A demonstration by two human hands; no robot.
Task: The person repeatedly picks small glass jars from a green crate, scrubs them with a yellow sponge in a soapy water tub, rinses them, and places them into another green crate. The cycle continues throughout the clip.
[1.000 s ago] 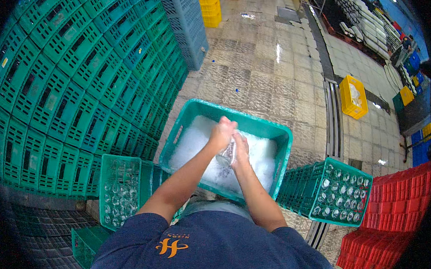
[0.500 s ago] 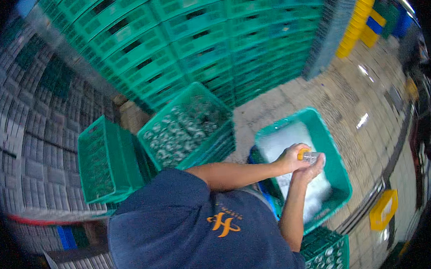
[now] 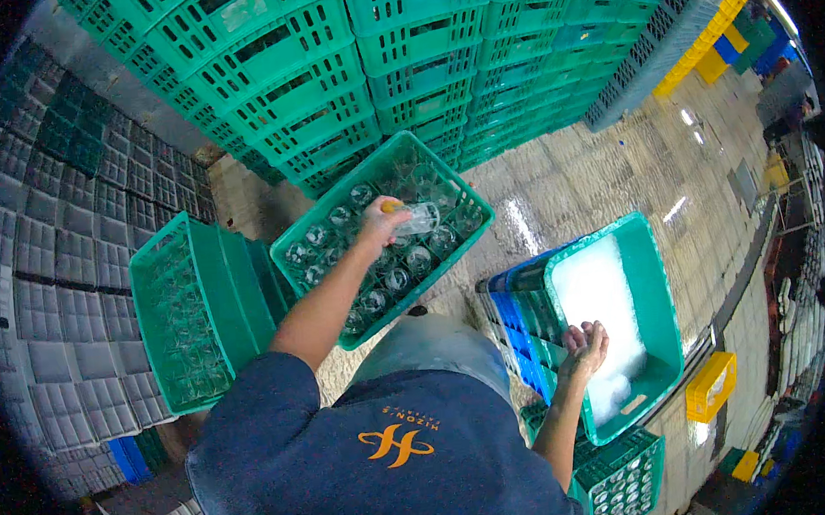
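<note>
My left hand (image 3: 382,229) is closed around a clear drinking glass (image 3: 420,219) that lies sideways over the middle crate. A small yellow piece (image 3: 391,205), perhaps a sponge, shows at the fingers of that hand. Below it, the green crate (image 3: 294,229) holds rows of clear glasses (image 3: 397,279). My right hand (image 3: 585,343) hangs over the green tub (image 3: 661,337) at the right, fingers loosely curled and apart, with nothing seen in them. White suds (image 3: 596,289) fill much of that tub.
Tall stacks of green crates (image 3: 418,45) stand at the back. A green crate of glasses (image 3: 245,296) is at the left, beside stacked grey racks (image 3: 67,326). Blue crates (image 3: 516,331) support the tub; another crate of glasses (image 3: 648,474) sits below it. A yellow crate (image 3: 713,385) lies on the floor at right.
My left hand has moved left with the glass, from over the suds to above the middle crate. My right hand has come off the glass and stays over the tub. The view has shifted.
</note>
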